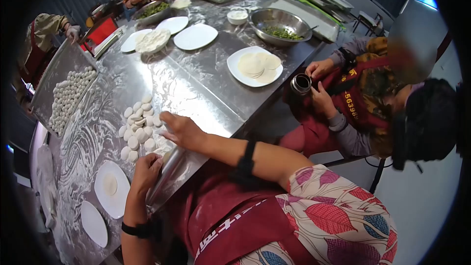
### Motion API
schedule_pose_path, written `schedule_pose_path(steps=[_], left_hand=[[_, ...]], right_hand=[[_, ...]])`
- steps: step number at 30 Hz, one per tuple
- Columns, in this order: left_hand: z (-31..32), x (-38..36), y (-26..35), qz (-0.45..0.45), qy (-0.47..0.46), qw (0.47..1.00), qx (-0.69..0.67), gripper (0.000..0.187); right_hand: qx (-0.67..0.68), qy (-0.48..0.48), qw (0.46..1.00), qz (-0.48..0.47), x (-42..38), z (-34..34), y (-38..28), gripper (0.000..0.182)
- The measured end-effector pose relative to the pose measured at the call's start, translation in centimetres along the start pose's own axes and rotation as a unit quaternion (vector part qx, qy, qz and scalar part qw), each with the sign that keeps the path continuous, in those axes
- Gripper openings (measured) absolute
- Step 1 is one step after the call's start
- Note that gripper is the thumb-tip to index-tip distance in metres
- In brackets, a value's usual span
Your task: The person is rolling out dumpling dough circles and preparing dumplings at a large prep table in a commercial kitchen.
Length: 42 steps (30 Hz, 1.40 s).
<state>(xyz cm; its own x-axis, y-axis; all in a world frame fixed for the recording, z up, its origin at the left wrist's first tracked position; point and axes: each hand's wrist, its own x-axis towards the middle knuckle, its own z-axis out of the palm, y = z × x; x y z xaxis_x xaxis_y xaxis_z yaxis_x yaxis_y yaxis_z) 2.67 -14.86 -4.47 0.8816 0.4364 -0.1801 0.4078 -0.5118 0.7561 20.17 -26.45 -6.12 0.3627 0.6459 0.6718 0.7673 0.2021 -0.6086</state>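
Note:
My left hand (pixel 146 171) is at the rounded steel table edge, its fingers closed and pressed together; what they hold, if anything, is hidden. My right hand (pixel 182 131) is just above and to the right of it, over the floury tabletop. Its fingers are curled, and I cannot make out anything in them. A pale, flat bit of dough (pixel 168 155) shows partly between the two hands. Left of my right hand lies a loose heap of flattened dough rounds (pixel 140 128), some overlapping. A white plate (pixel 120 206) with one thin wrapper (pixel 110 184) stands left of my left hand.
A second white plate (pixel 94 223) lies nearby. Someone at the left tilts a tray (pixel 45 93) of dough pieces (pixel 71 95). At the right, a seated person holds a dark cup (pixel 300 84). Farther back are stacked wrappers (pixel 255 65), a steel bowl (pixel 260 17) of green filling, and flour (pixel 153 40).

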Motion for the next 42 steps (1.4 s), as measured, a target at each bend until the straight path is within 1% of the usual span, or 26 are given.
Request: schedule_pose_path(steps=[3, 4, 7, 8, 11, 12, 15, 16, 19, 20, 23, 24, 27, 29, 31, 32, 34, 35, 36, 37, 38, 39, 41, 42], left_hand=[[-0.2, 1.0, -0.1, 0.033, 0.024, 0.997, 0.069, 0.016], [-0.1, 1.0, 0.2, 0.019, 0.012, 0.999, 0.033, 0.013], [-0.1, 0.8, -0.6, 0.052, 0.001, 0.995, 0.086, 0.010], [0.2, 0.2, -0.5, 0.028, 0.022, 0.999, 0.028, 0.008], [0.5, -0.8, -0.7, -0.065, -0.003, 0.988, -0.141, 0.008], [0.2, -0.8, -1.3, -0.020, -0.008, 0.999, -0.048, 0.009], [-0.2, 0.1, -1.1, 0.012, 0.042, 0.995, 0.094, 0.011], [-0.1, 0.6, -1.2, 0.010, 0.051, 0.996, 0.078, 0.013], [0.1, 0.9, -0.7, 0.033, 0.007, 0.999, 0.040, 0.013], [-0.2, 0.7, -0.4, 0.031, -0.009, 0.996, 0.081, 0.012], [-0.2, -0.6, -0.3, -0.051, -0.007, 0.996, -0.072, 0.011], [0.0, -1.0, -0.3, -0.054, -0.015, 0.993, -0.101, 0.010], [-0.3, 0.0, -1.5, 0.007, 0.004, 1.000, 0.020, 0.010], [-0.4, 0.6, -0.9, 0.008, 0.017, 0.999, 0.034, 0.014], [-0.3, 1.3, -0.6, 0.006, 0.016, 0.999, 0.028, 0.017], [-0.3, 1.6, -0.5, 0.024, 0.005, 0.998, 0.053, 0.018], [-0.3, 1.1, -0.9, 0.039, -0.009, 0.994, 0.102, 0.020], [-0.4, 0.8, -0.8, 0.035, -0.011, 0.994, 0.106, 0.021], [-0.4, -0.2, 0.1, 0.018, 0.010, 0.999, 0.051, 0.021], [-0.4, -0.3, -0.8, -0.029, -0.012, 0.999, 0.008, 0.021], [-0.6, -0.6, -0.8, -0.008, -0.016, 1.000, 0.026, 0.022], [-0.6, -0.4, -1.3, -0.004, -0.026, 0.999, 0.043, 0.022], [-1.0, -0.1, -0.6, 0.023, -0.004, 0.995, 0.093, 0.020], [-1.1, 0.5, -0.3, 0.010, 0.012, 0.995, 0.095, 0.021]], right_hand=[[-0.011, -0.005, 1.000, 0.002, 0.9, 1.2, 0.4, 0.043], [-0.013, -0.007, 1.000, 0.003, 0.9, 1.2, 0.3, 0.043], [-0.007, 0.012, 1.000, -0.003, -2.4, -1.5, -1.4, 0.044], [0.019, 0.006, 1.000, 0.003, -3.3, -2.6, -2.5, 0.042], [0.014, 0.009, 1.000, -0.001, -3.3, -2.3, -2.0, 0.043], [0.004, -0.001, 1.000, 0.011, -2.2, -1.5, -1.4, 0.041], [0.002, -0.032, 0.999, 0.030, 0.8, 1.0, -0.1, 0.041], [0.021, -0.037, 0.998, 0.036, 1.2, 1.2, -0.1, 0.041], [-0.004, -0.016, 1.000, 0.011, -0.7, -0.1, -0.9, 0.042], [-0.018, -0.008, 1.000, 0.007, -1.8, -0.8, -1.3, 0.043], [0.029, -0.010, 0.999, 0.011, -4.2, -2.2, -1.8, 0.044], [0.020, -0.012, 1.000, 0.011, -3.8, -2.1, -1.6, 0.043], [-0.004, -0.010, 1.000, 0.017, -0.3, 0.7, 0.0, 0.042], [0.018, -0.007, 1.000, 0.002, 1.5, 2.0, 0.5, 0.041], [-0.004, -0.006, 1.000, 0.002, 1.0, 1.3, 0.0, 0.042], [-0.014, -0.010, 1.000, 0.001, 0.5, 0.8, -0.2, 0.043], [-0.011, 0.031, 0.999, -0.026, -2.2, -0.3, -0.3, 0.047], [0.014, 0.031, 0.999, -0.028, -3.8, -0.7, -0.3, 0.050], [0.014, 0.035, 0.999, -0.027, -4.7, -1.7, -1.4, 0.049], [0.011, 0.027, 1.000, -0.007, -5.3, -1.8, -1.7, 0.049], [-0.081, -0.002, 0.996, -0.037, -5.0, -1.6, -1.0, 0.048], [-0.038, 0.019, 0.999, -0.008, -3.0, -1.9, -2.6, 0.045], [-0.006, 0.005, 1.000, 0.007, -0.1, 0.0, -1.5, 0.040], [0.004, -0.012, 0.999, 0.035, 1.0, 0.9, -1.1, 0.039]])
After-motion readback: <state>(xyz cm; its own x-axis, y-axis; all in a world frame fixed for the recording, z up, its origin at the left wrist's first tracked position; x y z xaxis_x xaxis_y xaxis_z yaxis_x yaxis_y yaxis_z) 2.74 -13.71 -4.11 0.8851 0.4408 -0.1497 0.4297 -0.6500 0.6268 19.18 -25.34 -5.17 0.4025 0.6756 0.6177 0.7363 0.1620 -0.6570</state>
